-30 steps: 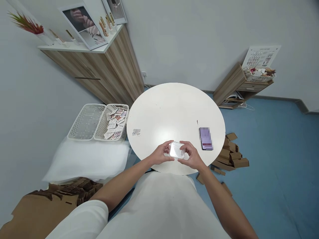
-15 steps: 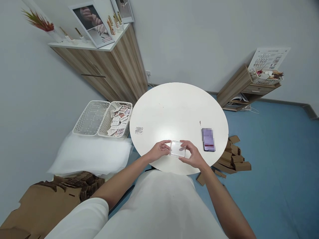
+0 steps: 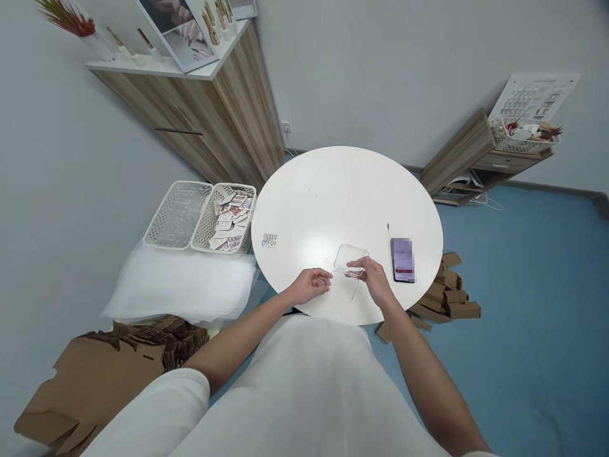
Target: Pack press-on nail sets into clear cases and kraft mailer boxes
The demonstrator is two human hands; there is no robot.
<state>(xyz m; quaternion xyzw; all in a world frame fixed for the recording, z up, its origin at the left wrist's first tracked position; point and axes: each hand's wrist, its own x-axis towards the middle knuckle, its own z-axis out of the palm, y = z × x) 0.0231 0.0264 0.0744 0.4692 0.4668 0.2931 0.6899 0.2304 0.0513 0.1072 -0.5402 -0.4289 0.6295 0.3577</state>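
A clear plastic box [image 3: 346,287] with its hinged lid swung up and away from me is between my hands, over the near side of the white round table [image 3: 342,184]. My left hand [image 3: 310,285] pinches the box's left edge. At the hinge on the right, my right hand [image 3: 373,278] has its thumb and fingers around the lid's edge. A small sheet of nail-like pieces [image 3: 269,240] lies on the table to the left. On the right is a phone [image 3: 403,260] with its screen lit and partly blurred out.
Left of the table stand a white basket of clear boxes [image 3: 166,216] and a basket of printed cards [image 3: 232,219]. Nearer are white foam sheets [image 3: 185,279] and flat cardboard [image 3: 99,368]. Folded cartons [image 3: 447,295] lie on the floor at right. A wooden cabinet [image 3: 190,120] stands behind.
The clear box was closed between both hands; now its lid is open, tipped away from me. My right hand has moved up with the lid. The whole view has shifted slightly.
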